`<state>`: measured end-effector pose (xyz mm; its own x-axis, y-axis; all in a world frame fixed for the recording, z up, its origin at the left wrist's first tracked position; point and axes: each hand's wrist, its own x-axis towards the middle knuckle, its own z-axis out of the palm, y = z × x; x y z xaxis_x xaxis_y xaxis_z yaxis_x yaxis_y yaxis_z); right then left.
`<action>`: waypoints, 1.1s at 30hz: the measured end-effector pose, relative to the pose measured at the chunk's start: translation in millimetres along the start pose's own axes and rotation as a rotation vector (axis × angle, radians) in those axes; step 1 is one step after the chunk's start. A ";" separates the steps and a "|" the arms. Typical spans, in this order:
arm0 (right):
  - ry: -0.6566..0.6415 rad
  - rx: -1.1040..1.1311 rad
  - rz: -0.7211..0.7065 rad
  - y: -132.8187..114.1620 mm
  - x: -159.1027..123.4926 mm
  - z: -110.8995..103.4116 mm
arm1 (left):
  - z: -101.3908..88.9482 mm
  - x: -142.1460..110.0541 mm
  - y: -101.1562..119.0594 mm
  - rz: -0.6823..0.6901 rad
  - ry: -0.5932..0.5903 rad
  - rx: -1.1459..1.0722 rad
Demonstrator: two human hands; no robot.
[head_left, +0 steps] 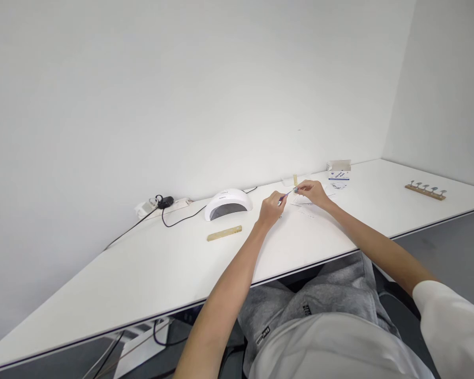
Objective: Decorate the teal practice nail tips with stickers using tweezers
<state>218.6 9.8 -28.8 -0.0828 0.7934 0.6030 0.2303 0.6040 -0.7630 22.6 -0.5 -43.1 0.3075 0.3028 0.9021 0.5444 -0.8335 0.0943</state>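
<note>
My left hand (270, 209) is closed around slim iridescent purple tweezers (283, 198), their point reaching toward my right hand. Between the pinched fingertips of my right hand (313, 192) is a small shiny grey-blue false nail (296, 190), partly hidden by the fingers. The tweezers' tip meets it or comes very close; I cannot tell which. Below and behind my right hand lie clear, thin sheets (314, 201) with tiny marks on them. A short yellowish stick (295, 180) rises just behind the fingertips.
A white nail lamp (223, 198) stands left of my hands, with a flat wooden strip (224, 233) before it. Black cables and a power strip (181, 203) run along the wall. At right are an alcohol pads box (339, 175) and a wooden rack (425, 192) holding several false nails.
</note>
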 end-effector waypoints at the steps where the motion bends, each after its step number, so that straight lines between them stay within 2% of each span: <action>1: 0.000 -0.002 0.005 -0.3 0.0 0.2 | 0.0 -0.2 0.5 -0.005 -0.006 0.001; 21: -0.028 -0.016 0.007 0.5 0.0 1.0 | 0.5 -0.4 1.0 0.006 -0.017 0.032; 33: -0.033 -0.017 0.012 -3.2 -1.1 0.5 | 0.7 -0.9 -0.8 -0.039 -0.051 -0.003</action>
<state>217.4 7.1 -27.2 -0.1118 0.8026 0.5860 0.2480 0.5936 -0.7656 22.4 0.3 -44.2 0.3254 0.3585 0.8750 0.5546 -0.8218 0.1305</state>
